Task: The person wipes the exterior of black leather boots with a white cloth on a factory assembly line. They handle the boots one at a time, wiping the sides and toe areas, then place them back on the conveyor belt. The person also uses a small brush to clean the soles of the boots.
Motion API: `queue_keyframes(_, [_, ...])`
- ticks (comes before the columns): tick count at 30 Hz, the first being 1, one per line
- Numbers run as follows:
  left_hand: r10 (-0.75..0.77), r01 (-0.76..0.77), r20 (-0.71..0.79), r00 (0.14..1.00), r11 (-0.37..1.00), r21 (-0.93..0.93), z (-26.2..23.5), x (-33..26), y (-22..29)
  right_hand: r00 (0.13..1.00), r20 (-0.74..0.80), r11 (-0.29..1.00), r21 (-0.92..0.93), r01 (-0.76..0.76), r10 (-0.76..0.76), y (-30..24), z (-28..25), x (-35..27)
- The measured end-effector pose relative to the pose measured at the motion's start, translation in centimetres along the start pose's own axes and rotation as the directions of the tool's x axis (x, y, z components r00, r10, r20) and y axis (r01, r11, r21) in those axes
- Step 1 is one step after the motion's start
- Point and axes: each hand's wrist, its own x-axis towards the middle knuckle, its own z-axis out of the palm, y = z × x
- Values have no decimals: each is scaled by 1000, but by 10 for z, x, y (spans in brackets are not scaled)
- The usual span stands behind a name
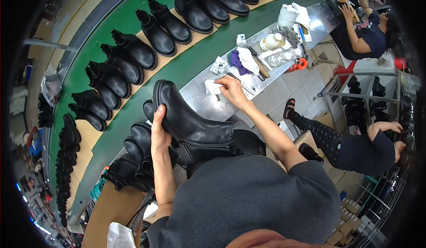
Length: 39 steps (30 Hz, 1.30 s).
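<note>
Left hand (159,130) clamped black boot (191,121); right hand (230,90), at boot's 1 o'clock, fingers pinched white cloth (213,87) on worktop (199,99). Advised: keep boot steady, wipe evenly.

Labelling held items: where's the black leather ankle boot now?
Head view, centre: black leather ankle boot gripped by left hand, above the lap, beside the metal worktable.

Black boot (191,124) in left hand (159,135)
</note>
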Motion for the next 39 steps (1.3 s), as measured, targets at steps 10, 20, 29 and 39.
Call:
queue_keyframes(10, [-19,20,-49,999,1000,18,-5,1,0,957,4,914,-294,278,-290,-21,-76,6])
queue_keyframes(20, [-37,23,64,997,979,203,10,28,6,904,-98,110,992,57,416,30,-110,-11])
queue_keyframes(29, [-231,180,102,968,913,365,21,51,5,631,-218,542,749,-382,745,104,-195,24])
queue_keyframes(39, [-69,39,196,978,987,153,48,66,4,876,-478,962,-263,-78,-59,91,-99,-66])
